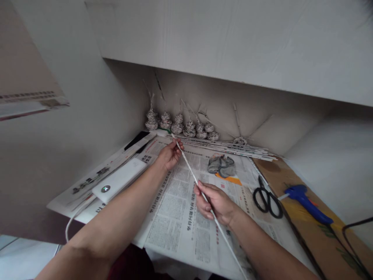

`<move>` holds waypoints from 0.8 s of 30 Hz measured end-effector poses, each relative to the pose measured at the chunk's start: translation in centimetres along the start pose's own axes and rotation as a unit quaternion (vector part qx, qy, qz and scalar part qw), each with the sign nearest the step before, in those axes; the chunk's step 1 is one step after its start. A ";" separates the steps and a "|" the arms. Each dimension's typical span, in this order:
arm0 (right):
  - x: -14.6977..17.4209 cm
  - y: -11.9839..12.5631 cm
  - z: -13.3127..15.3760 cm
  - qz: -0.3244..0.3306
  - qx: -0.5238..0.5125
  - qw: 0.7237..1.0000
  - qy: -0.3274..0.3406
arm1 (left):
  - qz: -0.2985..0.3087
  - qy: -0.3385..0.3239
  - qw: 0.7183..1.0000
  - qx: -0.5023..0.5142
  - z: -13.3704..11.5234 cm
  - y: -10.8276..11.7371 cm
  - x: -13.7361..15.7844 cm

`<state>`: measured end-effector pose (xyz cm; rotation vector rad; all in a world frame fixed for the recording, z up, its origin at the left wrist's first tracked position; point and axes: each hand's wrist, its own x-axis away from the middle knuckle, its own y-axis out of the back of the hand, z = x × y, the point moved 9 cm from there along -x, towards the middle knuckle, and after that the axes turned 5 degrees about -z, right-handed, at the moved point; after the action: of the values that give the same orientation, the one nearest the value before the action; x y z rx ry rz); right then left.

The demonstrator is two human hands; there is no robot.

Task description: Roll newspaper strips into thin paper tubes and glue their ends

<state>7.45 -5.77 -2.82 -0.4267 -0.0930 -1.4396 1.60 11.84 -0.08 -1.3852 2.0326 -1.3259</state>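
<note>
Paper stick's near end: cut off by the bottom edge; short stretches of the slim white paper stick [189,167] are hidden by fingers.
Hard to make out: a grey crumpled bundle [221,166], perhaps gloves, on an orange piece [230,179]; the dim strands above the woven gourds [189,128] blur into the wall.
Glue gun's cord: runs out past the lower right.
Paper stick's line: straight and slanting — far tip up and left towards the gourds, the rest down to the right, above the newspaper [175,217].
Left hand [171,153]: grasping the stick near its far tip, fingers curled.
Right hand [214,202]: gripping it farther down, between thumb and bent fingers.
Back wall: the gourds stand in a row, stems up; before them lies a bundle of paper sticks [233,146], with a small spoked weave [240,140] just behind it.
Right side: black-handled scissors [267,202] beside a blue glue gun [309,204], the latter on cardboard [271,171].
Left side: a white device [121,181] with a cable — partly behind the left forearm.
Overhead: a white panel [233,46] juts over the back.
</note>
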 end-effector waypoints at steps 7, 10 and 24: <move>-0.1 1.5 0.6 -0.086 0.055 0.994 0.029 | 0.007 0.005 1.000 -0.002 0.2 -0.1 0.0; -0.1 -0.3 0.0 0.000 -0.046 0.999 -0.002 | 0.013 0.017 1.000 0.008 0.3 -0.3 0.1; -0.3 1.2 0.2 -0.055 0.044 0.997 0.020 | 0.008 0.011 1.000 -0.024 1.0 -0.4 0.3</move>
<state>8.63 -5.35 -2.95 -0.3248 -0.1482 -1.5458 2.35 11.06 -0.22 -1.3782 2.0988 -1.2987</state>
